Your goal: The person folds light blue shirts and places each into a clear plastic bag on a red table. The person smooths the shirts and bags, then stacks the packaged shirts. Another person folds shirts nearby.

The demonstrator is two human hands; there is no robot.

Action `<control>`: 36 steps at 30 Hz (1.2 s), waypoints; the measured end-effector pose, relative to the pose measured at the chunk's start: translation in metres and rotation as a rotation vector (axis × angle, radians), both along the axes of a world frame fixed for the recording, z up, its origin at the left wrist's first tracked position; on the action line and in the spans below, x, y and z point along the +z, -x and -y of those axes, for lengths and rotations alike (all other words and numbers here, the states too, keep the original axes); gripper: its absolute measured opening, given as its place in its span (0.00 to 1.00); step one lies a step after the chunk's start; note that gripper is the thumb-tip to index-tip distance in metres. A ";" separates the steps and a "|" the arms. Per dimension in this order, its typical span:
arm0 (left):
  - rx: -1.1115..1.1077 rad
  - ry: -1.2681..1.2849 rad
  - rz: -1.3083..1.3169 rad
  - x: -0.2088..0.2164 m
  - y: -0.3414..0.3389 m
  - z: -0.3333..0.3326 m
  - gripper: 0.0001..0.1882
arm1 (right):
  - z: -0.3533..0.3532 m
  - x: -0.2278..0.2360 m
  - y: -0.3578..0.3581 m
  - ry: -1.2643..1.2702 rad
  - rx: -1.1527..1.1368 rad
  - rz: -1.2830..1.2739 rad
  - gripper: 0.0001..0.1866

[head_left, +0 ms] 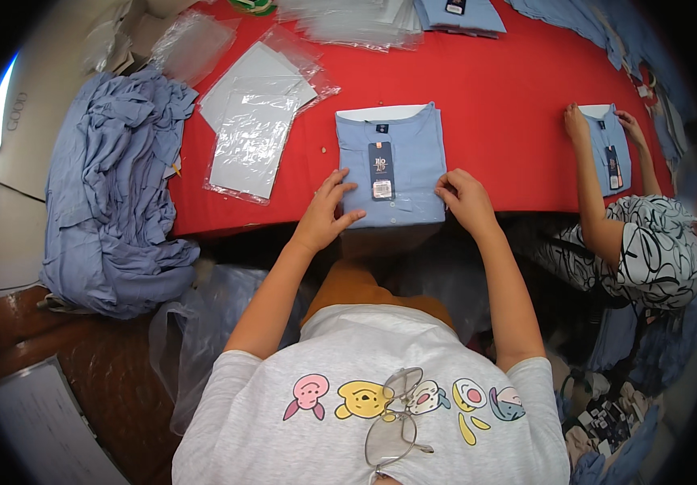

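Observation:
A folded light-blue shirt (420, 166) lies in front of me at the near edge of the red-covered table, collar away from me. White backing shows inside its neckline. A dark hang tag (380, 171) with a pale label lies on the shirt's front, above small buttons. My left hand (328, 212) rests at the shirt's left edge, its fingers spread and thumb on the lower corner. At the right edge, the fingertips of my right hand (466, 200) are pinched together on the shirt's side. A faint sheen crosses the lower front; I cannot tell whether it is clear film.
Clear plastic bags with white sheets (251, 145) lie to the left on the red tablecloth (518, 121). A heap of blue garments (122, 194) hangs beyond them. More bags (348, 20) and folded shirts (466, 20) lie at the back. A co-worker (648, 234) handles another folded shirt (607, 149) at right.

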State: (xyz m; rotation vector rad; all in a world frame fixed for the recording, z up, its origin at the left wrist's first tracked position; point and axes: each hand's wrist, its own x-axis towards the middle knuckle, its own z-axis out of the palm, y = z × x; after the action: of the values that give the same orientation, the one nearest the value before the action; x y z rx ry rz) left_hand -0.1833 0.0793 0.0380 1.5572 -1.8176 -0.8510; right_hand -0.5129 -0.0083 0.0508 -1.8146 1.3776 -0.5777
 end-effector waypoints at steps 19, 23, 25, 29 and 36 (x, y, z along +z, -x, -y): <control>-0.195 -0.019 0.316 0.007 -0.043 0.130 0.10 | 0.124 0.020 -0.047 0.144 0.360 -0.417 0.05; -0.367 -0.015 0.562 0.028 -0.037 0.143 0.07 | 0.121 0.032 -0.050 0.254 0.333 -0.373 0.05; -0.387 -0.006 0.606 0.025 -0.033 0.141 0.07 | 0.107 0.040 -0.055 0.149 0.235 -0.245 0.06; -0.335 0.026 0.533 0.025 -0.020 0.133 0.08 | 0.053 0.024 -0.024 -0.607 -0.103 0.410 0.08; -0.242 0.026 0.280 0.031 -0.009 0.093 0.07 | -0.015 0.012 -0.001 -0.882 -0.282 0.901 0.09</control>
State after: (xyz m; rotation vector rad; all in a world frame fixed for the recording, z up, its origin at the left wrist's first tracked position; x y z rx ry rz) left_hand -0.1746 -0.0140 0.0694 1.5207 -2.2438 -0.7402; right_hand -0.5124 0.0071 0.0633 -0.5242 0.9812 -0.6620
